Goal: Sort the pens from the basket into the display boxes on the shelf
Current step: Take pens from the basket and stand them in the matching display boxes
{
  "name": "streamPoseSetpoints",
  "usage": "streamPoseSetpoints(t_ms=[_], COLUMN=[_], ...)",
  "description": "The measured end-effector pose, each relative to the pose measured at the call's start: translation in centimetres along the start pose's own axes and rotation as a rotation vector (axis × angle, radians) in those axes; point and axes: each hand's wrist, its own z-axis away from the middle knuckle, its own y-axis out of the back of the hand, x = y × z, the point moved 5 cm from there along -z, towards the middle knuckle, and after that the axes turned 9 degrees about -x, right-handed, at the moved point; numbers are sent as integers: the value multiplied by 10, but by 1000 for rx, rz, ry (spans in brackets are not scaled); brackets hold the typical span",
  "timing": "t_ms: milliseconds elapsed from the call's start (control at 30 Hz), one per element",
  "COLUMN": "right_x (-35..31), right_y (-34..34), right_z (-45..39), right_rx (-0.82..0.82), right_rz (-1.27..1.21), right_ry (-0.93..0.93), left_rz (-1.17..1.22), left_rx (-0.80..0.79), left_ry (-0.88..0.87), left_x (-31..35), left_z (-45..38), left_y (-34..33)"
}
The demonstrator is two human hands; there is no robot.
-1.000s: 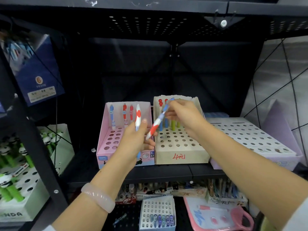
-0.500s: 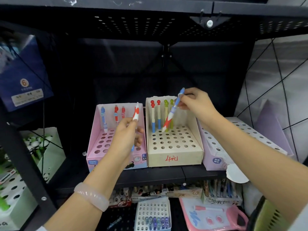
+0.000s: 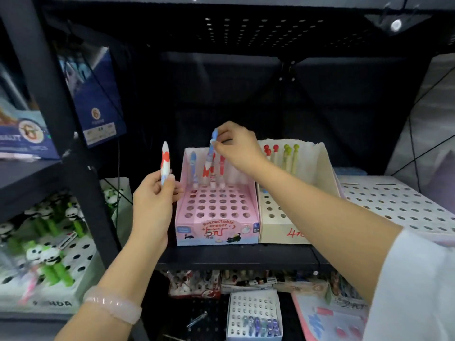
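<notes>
A pink display box [image 3: 216, 227] with rows of round holes stands on the black shelf. Three pens stand in its back row. My right hand [image 3: 237, 146] pinches the top of a blue, white and red pen [image 3: 210, 155] and holds it nearly upright over that back row, its tip close to the holes. To the left of the box my left hand [image 3: 154, 198] grips a white and red pen [image 3: 165, 162], pointing up. A cream display box [image 3: 298, 225] with red-topped and green-topped pens stands to the right of the pink one. The basket is out of view.
A wide white perforated box [image 3: 398, 200] fills the shelf's right end. A black upright post [image 3: 56, 114] stands at the left, with panda pens [image 3: 51, 259] in a white box beyond it. Lower shelves hold more pen boxes and a small white box [image 3: 253, 313].
My right hand has carried the blue, white and red pen from over the cream box leftwards to the pink box's back row. My left hand with its pen has moved left, off the pink box.
</notes>
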Motion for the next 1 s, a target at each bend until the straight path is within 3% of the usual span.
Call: streamPoseSetpoints(t_ms=[333,467,567,667,733,833,933,1000], right_x=[22,21,25,25,20,-2,-17,-15], right_y=[-31,-36,-46,-50,-48,-43,-49,-53], right_z=[-15,-22,-23,-21,-16,-5,13,27], right_rx=[-95,-116,-213,-208,-147,-33,-161,-265], right_rz=[392,632,687,771,731,472,121,-119], right_ry=[-98,-119,-151,-143,-110,48,85,-43], left_rz=[75,70,52,79,122,138,163,213], left_rx=[-152,-155,-161,-169,-171,-186,-162,-136], left_ry=[114,98,117,145,153,105,72,81], left_x=[-29,-28,-29,-29,-25,-12,4,9], left_z=[2,4,5,4,4,4,3,1], left_y=[1,-1,0,1,3,1,-3,-5])
